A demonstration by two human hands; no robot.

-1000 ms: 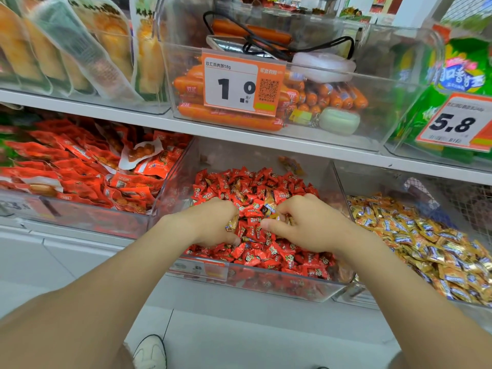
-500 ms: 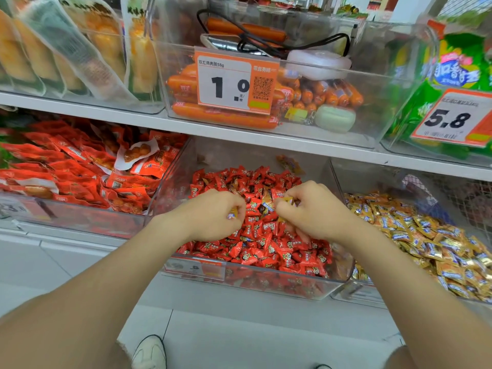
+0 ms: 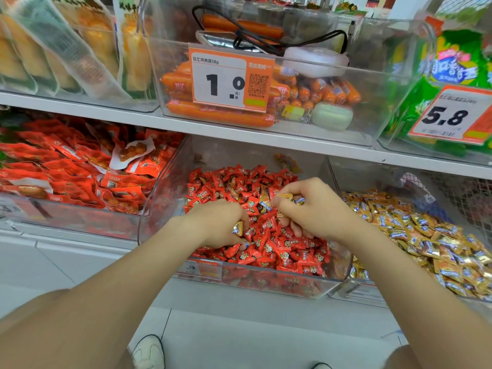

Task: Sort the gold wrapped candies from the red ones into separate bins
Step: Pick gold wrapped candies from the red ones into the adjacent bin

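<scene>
- Gold-wrapped candy (image 3: 237, 228) pinched in curled left hand (image 3: 217, 225), low over red candies (image 3: 279, 251).
- Right hand (image 3: 316, 209) grips several gold wrappers (image 3: 287, 197) at its fingertips, above the same heap.
- Red heap fills middle clear bin (image 3: 266, 284).
- Gold candy pile (image 3: 426, 235) in neighbouring bin (image 3: 367, 298), just right.
- Sausages (image 3: 218, 115) with price tag (image 3: 229, 81) on shelf above.
</scene>
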